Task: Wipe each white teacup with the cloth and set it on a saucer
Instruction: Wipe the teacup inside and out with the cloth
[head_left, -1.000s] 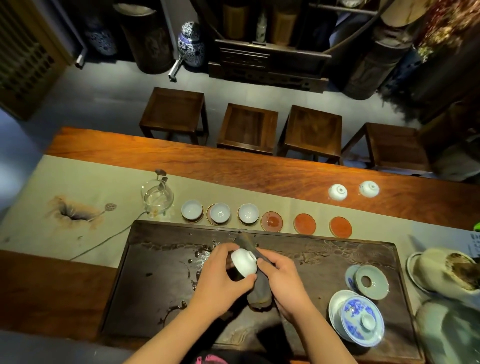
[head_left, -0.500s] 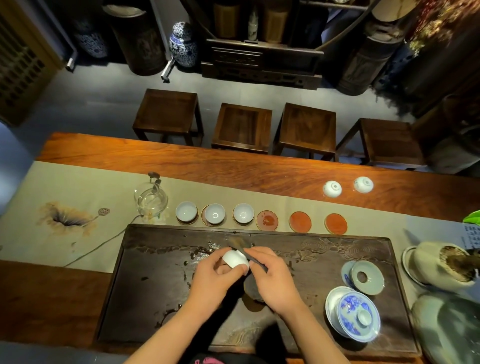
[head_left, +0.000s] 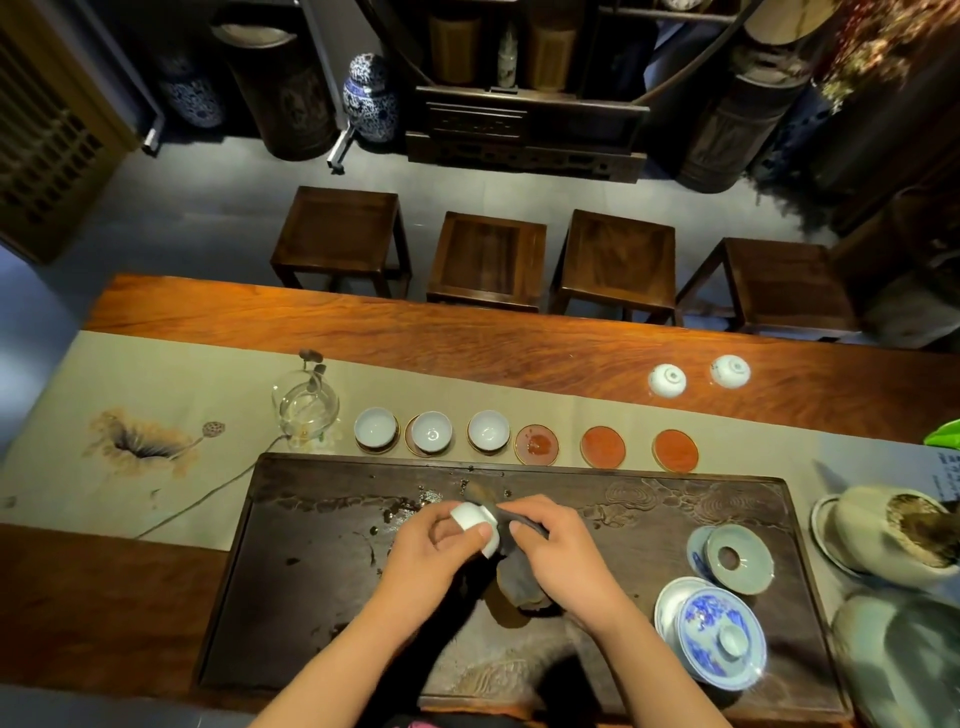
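Observation:
My left hand (head_left: 434, 551) grips a white teacup (head_left: 472, 521) tipped on its side above the dark tea tray (head_left: 322, 582). My right hand (head_left: 558, 551) holds a dark cloth (head_left: 517, 577) pressed against the cup's mouth. Three white cups (head_left: 431, 432) sit upright on saucers in a row beyond the tray. To their right lie three bare red saucers (head_left: 602, 447). Two more white cups (head_left: 667, 380) stand upside down on the wooden table farther right.
A glass pitcher (head_left: 306, 408) stands left of the cup row. A blue-and-white lidded bowl (head_left: 719, 636) and a pale strainer (head_left: 737, 557) sit on the tray's right side. Pale ceramic vessels (head_left: 883, 535) crowd the right edge. Stools (head_left: 488, 260) line the table's far side.
The cup has turned in my left hand while my right hand works the cloth against it. Both hands shifted slightly away from me over the tray.

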